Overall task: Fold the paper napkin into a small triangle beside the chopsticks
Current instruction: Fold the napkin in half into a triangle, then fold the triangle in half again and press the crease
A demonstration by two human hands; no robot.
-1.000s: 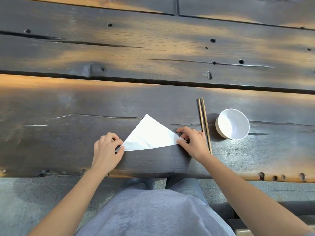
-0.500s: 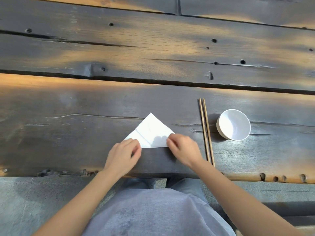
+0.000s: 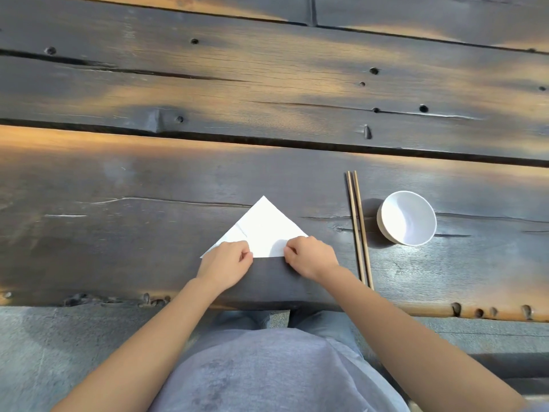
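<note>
A single wide-angle view looks from the person's head, forward and steeply down over the near edge of the table [image 3: 148, 179]. It sits close above the near plank; the far planks run across the top, and lap and floor fill the bottom.

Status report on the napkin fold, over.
Left hand and right hand both pressing the napkin's near edge. Napkin flat, triangular, left of the chopsticks. Nothing in the way.

Looks like a rustic eatery or home dining spot: dark weathered plank table [image 3: 267, 93], chopsticks [image 3: 359, 227] beside small white bowl [image 3: 407, 218], concrete floor [image 3: 59, 337].
</note>
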